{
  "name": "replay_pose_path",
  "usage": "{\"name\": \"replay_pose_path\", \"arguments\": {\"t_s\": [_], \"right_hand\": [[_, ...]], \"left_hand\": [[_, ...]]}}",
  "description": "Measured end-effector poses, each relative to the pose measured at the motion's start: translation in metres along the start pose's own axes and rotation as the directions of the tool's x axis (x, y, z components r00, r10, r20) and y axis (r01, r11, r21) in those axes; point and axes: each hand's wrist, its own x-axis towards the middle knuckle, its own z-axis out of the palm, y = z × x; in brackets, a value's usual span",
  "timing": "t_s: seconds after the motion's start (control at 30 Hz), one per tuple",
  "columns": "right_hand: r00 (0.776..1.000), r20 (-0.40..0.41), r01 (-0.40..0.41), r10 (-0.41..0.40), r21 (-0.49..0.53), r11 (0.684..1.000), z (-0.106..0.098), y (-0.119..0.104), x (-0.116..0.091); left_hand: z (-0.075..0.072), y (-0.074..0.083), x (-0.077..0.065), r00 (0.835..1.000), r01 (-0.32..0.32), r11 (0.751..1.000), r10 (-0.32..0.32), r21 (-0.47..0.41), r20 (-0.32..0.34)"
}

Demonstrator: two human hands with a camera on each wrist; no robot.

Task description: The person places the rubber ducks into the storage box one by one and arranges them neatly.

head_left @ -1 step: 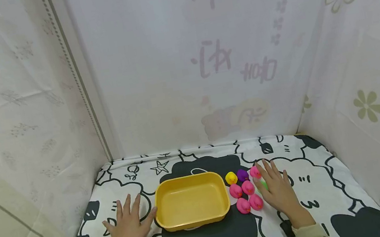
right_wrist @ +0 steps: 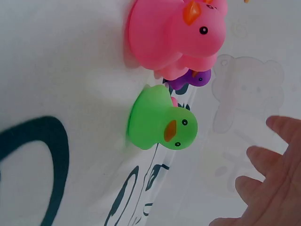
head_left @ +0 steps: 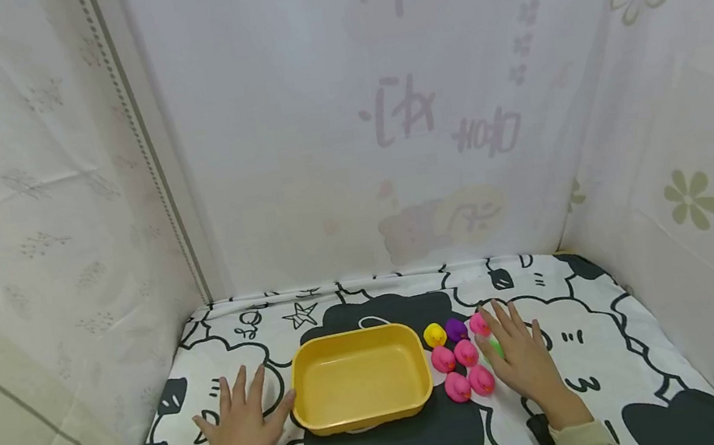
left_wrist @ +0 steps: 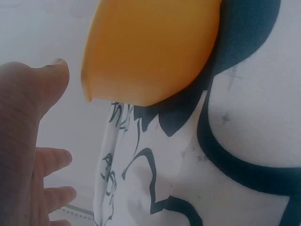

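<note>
Fingers apart, the left hand [head_left: 239, 429] is just beside the yellow tray [head_left: 360, 379], pink ducks [head_left: 466, 352] cluster right of it, the right hand [head_left: 524, 361], also splayed, is by the green duck [right_wrist: 150, 115], and nothing has shifted, leaving these ducks outside.

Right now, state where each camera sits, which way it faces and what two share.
Head: on the head, facing forward and down at the tray and ducks; left hand, right hand and sleeves show.
Left wrist: worn there, facing the tray; left thumb and fingertips show.
Right wrist: worn there, facing the green duck and others; right fingers show.
Shared: the tray (head, left wrist); the green duck (head, right wrist).
</note>
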Motion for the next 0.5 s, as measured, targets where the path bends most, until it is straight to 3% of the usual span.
{"name": "replay_pose_path", "arguments": {"t_s": [0.3, 0.5], "right_hand": [[1.0, 0.013, 0.012, -0.011, -0.036, 0.999, 0.0004, -0.0024, 0.0064], [1.0, 0.009, 0.019, -0.018, -0.079, 0.997, 0.0032, 0.0018, 0.0072]], "left_hand": [[0.0001, -0.0002, 0.0038, 0.999, -0.033, 0.999, 0.033, 0.022, -0.012], [0.0022, 0.0015, 0.005, 1.0, -0.023, 0.999, 0.023, 0.045, -0.003]]}}
